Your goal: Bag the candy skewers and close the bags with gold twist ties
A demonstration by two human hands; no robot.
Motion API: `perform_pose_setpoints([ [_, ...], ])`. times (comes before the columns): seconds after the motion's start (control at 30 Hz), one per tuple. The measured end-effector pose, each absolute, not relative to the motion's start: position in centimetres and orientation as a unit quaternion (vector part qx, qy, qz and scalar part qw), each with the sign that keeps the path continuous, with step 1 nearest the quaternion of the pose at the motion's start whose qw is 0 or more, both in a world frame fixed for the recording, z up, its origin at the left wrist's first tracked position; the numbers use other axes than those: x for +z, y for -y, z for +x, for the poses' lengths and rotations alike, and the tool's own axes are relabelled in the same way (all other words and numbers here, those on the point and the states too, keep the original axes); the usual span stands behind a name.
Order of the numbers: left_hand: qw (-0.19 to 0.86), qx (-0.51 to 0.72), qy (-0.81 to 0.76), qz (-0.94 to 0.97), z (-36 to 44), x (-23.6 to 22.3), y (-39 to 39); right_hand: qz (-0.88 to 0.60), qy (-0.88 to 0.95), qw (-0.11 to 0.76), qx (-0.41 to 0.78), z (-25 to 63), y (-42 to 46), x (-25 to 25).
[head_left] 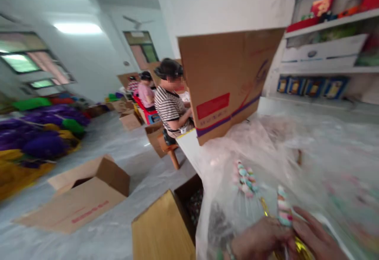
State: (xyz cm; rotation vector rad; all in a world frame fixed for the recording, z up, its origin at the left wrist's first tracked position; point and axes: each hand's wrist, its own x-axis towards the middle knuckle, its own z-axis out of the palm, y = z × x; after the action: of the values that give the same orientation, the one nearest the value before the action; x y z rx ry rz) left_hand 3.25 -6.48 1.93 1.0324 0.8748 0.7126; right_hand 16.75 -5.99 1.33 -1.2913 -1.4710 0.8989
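At the bottom of the head view, my left hand [260, 238] and my right hand [315, 238] meet around a pastel candy skewer [284, 210] with a gold tie [302, 247] at its base. Both hands have fingers curled in a pinch on it. A second bunch of pastel skewers [245, 179] lies just beyond, on crumpled clear plastic wrap [266, 149] covering the white table [189, 145]. The picture is smeared by motion.
A large upright cardboard sheet [227, 82] stands on the table ahead. Open cartons sit on the floor: one by my side [166, 224], one at left [85, 196]. Seated people [170, 102] work along the table. Shelves [328, 46] line the right wall; purple and yellow piles [35, 137] lie at left.
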Motion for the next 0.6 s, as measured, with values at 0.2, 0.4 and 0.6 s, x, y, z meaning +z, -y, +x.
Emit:
perform_pose_setpoints([
  [0.2,0.672,0.299,-0.494,0.463,5.2,-0.5,6.9,-0.518,0.169,0.59,0.597,16.5,7.3,-0.6],
  [0.4,0.564,0.395,-0.551,0.472,5.3,-0.5,6.0,-0.548,0.208,0.553,0.592,18.9,6.2,-0.8],
  [0.6,0.628,0.454,-0.546,0.319,3.3,0.2,3.1,-0.731,0.507,0.365,0.273,23.6,4.7,-1.5],
])
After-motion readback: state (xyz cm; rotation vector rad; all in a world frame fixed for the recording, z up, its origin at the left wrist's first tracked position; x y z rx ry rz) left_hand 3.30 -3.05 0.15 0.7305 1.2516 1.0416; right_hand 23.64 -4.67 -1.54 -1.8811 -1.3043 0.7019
